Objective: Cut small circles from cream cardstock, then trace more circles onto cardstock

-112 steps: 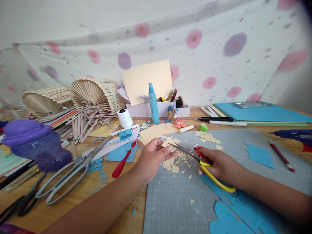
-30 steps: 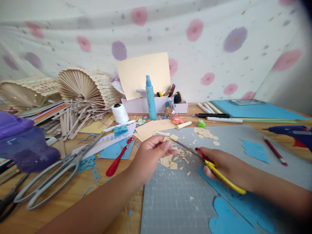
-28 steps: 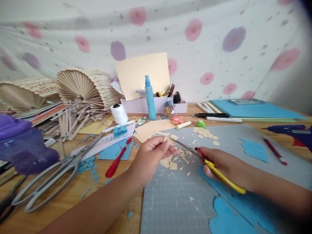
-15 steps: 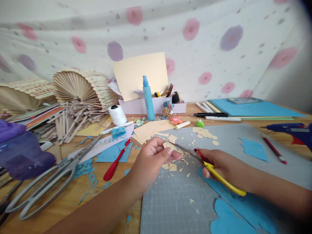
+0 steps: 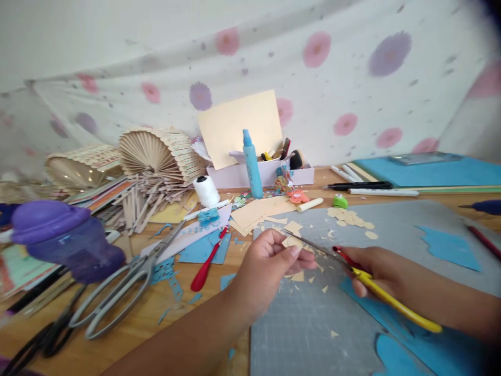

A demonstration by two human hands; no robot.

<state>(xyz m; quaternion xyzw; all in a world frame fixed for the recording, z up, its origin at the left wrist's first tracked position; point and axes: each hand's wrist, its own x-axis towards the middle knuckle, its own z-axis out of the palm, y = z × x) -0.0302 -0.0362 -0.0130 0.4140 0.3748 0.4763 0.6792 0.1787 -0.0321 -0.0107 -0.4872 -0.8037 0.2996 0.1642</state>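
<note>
My left hand [image 5: 274, 263] pinches a small piece of cream paper [image 5: 291, 241] between thumb and fingers. Closed round the yellow and red handles of a pair of scissors [image 5: 381, 297] is my right hand [image 5: 385, 274]. The blades point left and meet the paper near my left fingertips. Cream paper scraps [image 5: 298, 275] lie below and around both hands on the grey cutting mat [image 5: 297, 329]. Several cream paper circles [image 5: 349, 216] sit on the mat beyond my right hand. Under the right forearm are pieces of blue paper [image 5: 399, 357].
Large grey scissors [image 5: 136, 284], a red-handled tool [image 5: 205, 266] and a purple cup [image 5: 74, 245] stand or lie to the left. Behind are white thread [image 5: 206, 192], a blue bottle [image 5: 253, 169] and a white box [image 5: 230, 177]. A glue gun [image 5: 487, 207] shows at the right edge.
The view has turned left and tilted, so everything sits further right in the picture. Both hands keep their hold on the paper and scissors, with the blades still at the paper.
</note>
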